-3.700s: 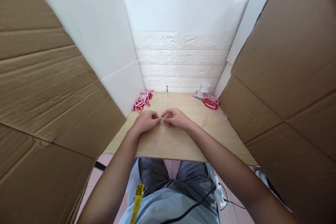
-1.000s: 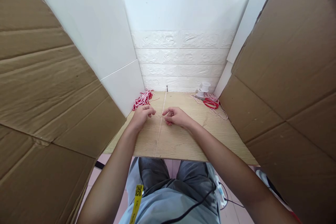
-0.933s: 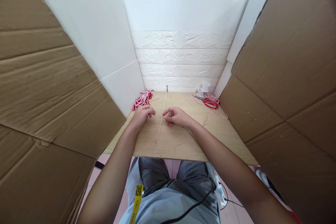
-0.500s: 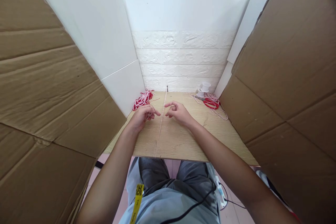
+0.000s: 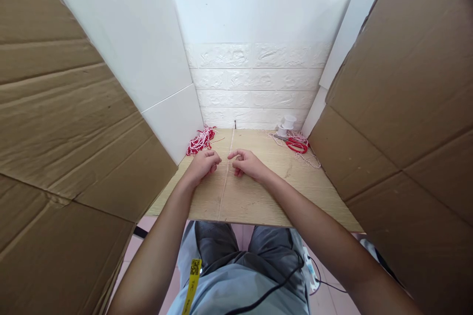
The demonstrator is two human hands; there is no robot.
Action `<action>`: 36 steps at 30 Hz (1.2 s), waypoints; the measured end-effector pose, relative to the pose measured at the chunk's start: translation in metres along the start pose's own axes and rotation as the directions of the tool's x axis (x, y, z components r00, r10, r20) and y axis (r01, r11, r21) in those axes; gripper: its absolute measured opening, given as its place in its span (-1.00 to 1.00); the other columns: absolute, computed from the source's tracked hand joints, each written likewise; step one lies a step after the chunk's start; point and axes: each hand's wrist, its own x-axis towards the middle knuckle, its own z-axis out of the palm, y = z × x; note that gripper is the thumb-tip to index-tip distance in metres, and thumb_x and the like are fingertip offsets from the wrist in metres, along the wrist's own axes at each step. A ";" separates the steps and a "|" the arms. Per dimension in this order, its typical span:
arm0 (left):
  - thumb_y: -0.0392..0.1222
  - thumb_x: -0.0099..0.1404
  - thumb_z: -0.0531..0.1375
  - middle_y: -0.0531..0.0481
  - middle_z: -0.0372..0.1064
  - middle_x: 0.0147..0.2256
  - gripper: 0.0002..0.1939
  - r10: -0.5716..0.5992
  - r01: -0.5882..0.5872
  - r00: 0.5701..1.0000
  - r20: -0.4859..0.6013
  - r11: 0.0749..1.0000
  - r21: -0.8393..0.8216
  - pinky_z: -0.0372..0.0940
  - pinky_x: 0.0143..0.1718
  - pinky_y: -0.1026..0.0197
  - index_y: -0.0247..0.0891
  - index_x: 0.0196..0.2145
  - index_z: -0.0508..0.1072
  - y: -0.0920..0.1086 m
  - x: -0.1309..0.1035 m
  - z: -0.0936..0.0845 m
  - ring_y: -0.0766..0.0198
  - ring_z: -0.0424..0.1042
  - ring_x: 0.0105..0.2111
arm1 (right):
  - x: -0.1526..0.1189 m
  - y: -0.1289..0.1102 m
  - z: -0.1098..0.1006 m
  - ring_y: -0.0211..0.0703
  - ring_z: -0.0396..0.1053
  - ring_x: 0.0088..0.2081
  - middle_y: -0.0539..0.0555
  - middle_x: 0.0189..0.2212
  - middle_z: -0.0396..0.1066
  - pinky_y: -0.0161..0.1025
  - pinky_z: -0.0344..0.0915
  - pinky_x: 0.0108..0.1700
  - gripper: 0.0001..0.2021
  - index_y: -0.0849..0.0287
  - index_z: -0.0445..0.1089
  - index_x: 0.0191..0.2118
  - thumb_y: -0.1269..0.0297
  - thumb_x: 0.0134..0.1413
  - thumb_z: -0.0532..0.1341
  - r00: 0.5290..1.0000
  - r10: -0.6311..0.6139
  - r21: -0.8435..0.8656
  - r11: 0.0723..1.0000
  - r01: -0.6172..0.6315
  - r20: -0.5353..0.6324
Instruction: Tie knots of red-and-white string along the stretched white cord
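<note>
Left hand (image 5: 203,164) more curled than half a second ago, right hand (image 5: 247,163) shifted toward the pale cord (image 5: 222,192), its forefinger out, other fingers folded, any pinched thread too fine to tell, cord running between both hands from wall hook (image 5: 235,124) to counter's (image 5: 258,202) front edge

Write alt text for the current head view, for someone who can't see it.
A person's left hand and right hand face each other across a thin pale cord running down a wooden table. A red-and-white yarn heap lies at the back left; red-handled scissors and white spools sit at the back right.
</note>
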 end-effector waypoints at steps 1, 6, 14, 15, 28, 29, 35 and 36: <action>-0.16 0.05 0.14 0.14 0.14 -0.71 -0.86 0.006 -0.006 1.000 0.005 0.999 0.046 -0.09 -0.62 0.26 -0.23 -0.59 0.30 0.000 0.000 0.001 0.39 0.07 -0.68 | 0.000 0.001 0.000 -0.29 0.31 -0.65 -0.13 -0.68 0.29 -0.42 0.21 -0.62 -0.70 0.20 0.33 -0.17 0.52 -0.12 0.13 1.000 -0.006 -0.026 1.000 0.006 -0.001; -0.14 0.05 0.16 0.13 0.26 -0.64 -0.85 0.065 -0.067 0.998 0.018 0.961 0.270 0.06 -0.53 0.27 -0.25 -0.56 0.41 -0.003 0.002 0.003 0.34 0.19 -0.58 | 0.002 0.005 0.000 -0.31 0.26 -0.67 -0.12 -0.68 0.31 -0.43 0.13 -0.64 -0.71 0.18 0.33 -0.16 0.52 -0.09 0.15 1.000 -0.026 -0.169 0.985 0.023 -0.016; -0.14 0.09 0.11 0.08 0.36 -0.56 -0.79 0.119 -0.213 0.963 0.241 0.884 0.416 0.10 -0.45 0.24 -0.27 -0.55 0.48 -0.003 -0.002 0.003 0.28 0.28 -0.49 | 0.004 0.007 0.002 -0.33 0.24 -0.68 -0.13 -0.66 0.27 -0.41 0.11 -0.64 -0.81 0.15 0.28 -0.31 0.55 -0.07 0.13 0.999 -0.017 -0.219 0.976 0.011 -0.029; -0.14 0.09 0.11 0.10 0.31 -0.58 -0.79 0.114 -0.212 0.962 0.247 0.882 0.421 0.08 -0.47 0.24 -0.27 -0.57 0.45 -0.003 -0.003 0.003 0.29 0.24 -0.51 | 0.003 0.007 0.002 -0.33 0.23 -0.68 -0.13 -0.64 0.27 -0.41 0.11 -0.63 -0.82 0.15 0.27 -0.32 0.56 -0.07 0.13 0.999 -0.024 -0.231 0.973 0.017 -0.027; -0.17 0.11 0.05 0.12 0.00 -0.62 -0.76 0.137 -0.210 0.973 0.187 0.862 0.460 -0.09 -0.52 0.22 -0.21 -0.65 0.11 -0.003 -0.003 0.006 0.34 0.05 -0.55 | -0.010 -0.008 0.000 -0.24 0.31 -0.44 0.02 -0.48 0.43 -0.34 0.12 -0.39 -0.84 0.21 0.46 -0.36 0.52 -0.10 0.18 0.981 -0.189 -0.639 0.750 0.168 0.036; -0.17 0.11 0.05 0.12 -0.01 -0.62 -0.75 0.144 -0.217 0.971 0.189 0.858 0.465 -0.09 -0.52 0.22 -0.21 -0.65 0.09 -0.004 -0.002 0.006 0.34 0.04 -0.55 | -0.010 -0.008 -0.001 -0.23 0.31 -0.44 0.03 -0.48 0.44 -0.34 0.13 -0.38 -0.84 0.21 0.47 -0.37 0.52 -0.10 0.18 0.981 -0.191 -0.649 0.741 0.172 0.042; -0.15 0.14 0.04 0.13 -0.07 -0.61 -0.72 0.168 -0.236 0.970 0.176 0.831 0.504 -0.13 -0.51 0.21 -0.21 -0.64 0.04 -0.006 -0.001 0.006 0.36 0.01 -0.55 | -0.010 -0.009 0.000 -0.21 0.31 -0.45 0.07 -0.49 0.47 -0.31 0.13 -0.37 -0.88 0.22 0.49 -0.46 0.50 -0.10 0.20 0.972 -0.216 -0.716 0.665 0.215 0.091; -0.15 0.14 0.05 0.13 -0.08 -0.61 -0.72 0.169 -0.238 0.969 0.179 0.830 0.505 -0.13 -0.51 0.21 -0.21 -0.64 0.04 -0.006 -0.001 0.006 0.36 0.00 -0.56 | -0.010 -0.010 0.000 -0.21 0.31 -0.45 0.08 -0.48 0.47 -0.31 0.13 -0.37 -0.88 0.22 0.49 -0.47 0.50 -0.09 0.20 0.971 -0.219 -0.721 0.657 0.220 0.097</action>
